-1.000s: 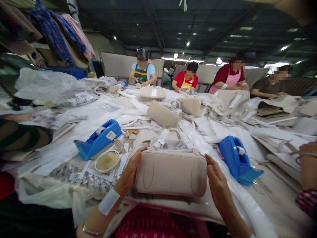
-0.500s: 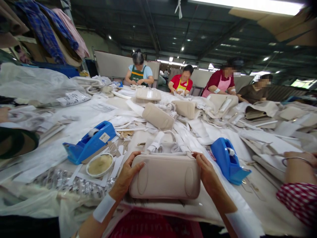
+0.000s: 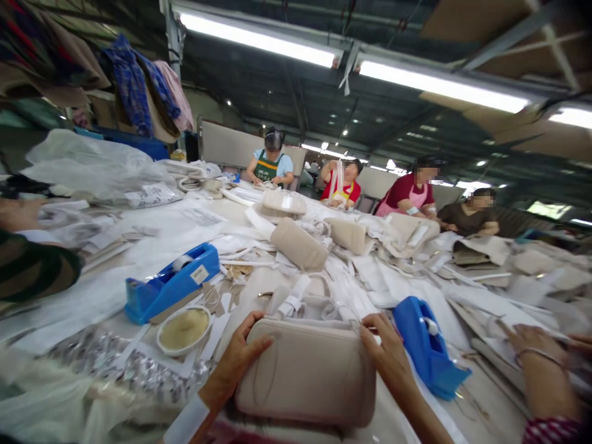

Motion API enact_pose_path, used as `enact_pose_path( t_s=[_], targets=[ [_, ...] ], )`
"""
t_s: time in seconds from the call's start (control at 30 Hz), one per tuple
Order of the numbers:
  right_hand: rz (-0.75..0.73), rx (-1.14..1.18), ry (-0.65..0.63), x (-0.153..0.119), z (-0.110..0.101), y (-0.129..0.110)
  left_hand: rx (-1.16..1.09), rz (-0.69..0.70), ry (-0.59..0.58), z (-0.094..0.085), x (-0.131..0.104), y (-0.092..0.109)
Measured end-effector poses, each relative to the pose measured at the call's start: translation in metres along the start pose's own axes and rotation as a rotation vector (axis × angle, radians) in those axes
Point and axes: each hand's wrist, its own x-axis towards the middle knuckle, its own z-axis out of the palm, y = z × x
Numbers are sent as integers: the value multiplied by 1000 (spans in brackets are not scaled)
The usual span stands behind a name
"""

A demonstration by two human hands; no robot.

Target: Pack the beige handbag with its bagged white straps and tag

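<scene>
A beige handbag (image 3: 308, 370) lies base toward me at the near edge of the worktable, its wrapped handles (image 3: 296, 299) pointing away. My left hand (image 3: 235, 361) grips its left end and my right hand (image 3: 391, 357) grips its right end. A white band wraps my left wrist. Both thumbs rest on the bag's upper edge.
Blue tape dispensers stand left (image 3: 169, 280) and right (image 3: 428, 345) of the bag, with a white dish of paste (image 3: 184, 330) by the left one. More beige bags (image 3: 298, 243) and white wrapping cover the table. Several co-workers sit at the far side; another person's hand (image 3: 539, 351) rests at right.
The view has tilted upward, so the bag and my hands sit lower in the frame. My hands keep their hold on the bag's ends.
</scene>
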Motion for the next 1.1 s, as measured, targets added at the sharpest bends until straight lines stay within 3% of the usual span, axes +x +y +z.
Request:
enact_pose_path(
  t_s=[0.07, 0.13, 0.23, 0.4, 0.6, 0.73, 0.83, 0.97, 1.03, 1.1],
  targets=[
    [-173, -77, 1, 14, 6, -19, 52, 20, -2, -2, 3, 1],
    [-253, -93, -174, 26, 17, -40, 80, 43, 1, -4, 5, 1],
    [-245, -164, -491, 40, 38, -66, 88, 72, 16, -6, 8, 0],
    [-214, -270, -633, 54, 62, -81, 28, 99, 21, -7, 12, -12],
    [-185, -277, -602, 51, 73, -88, -4, 133, 4, -11, 15, -22],
    [-181, -289, -622, 30, 68, -91, -19, 156, -22, -10, 10, -22],
    [-268, -326, -605, 11, 64, -82, -40, 173, -28, -9, 6, -25],
    [-435, -481, -451, -10, 60, -65, -10, 264, 133, -15, -8, -29],
    [-524, -523, -388, -16, 59, -59, -35, 228, 242, -20, -20, -31],
    [-599, -530, -340, -19, 59, -54, -71, 152, 245, -23, -31, -31]
  ],
)
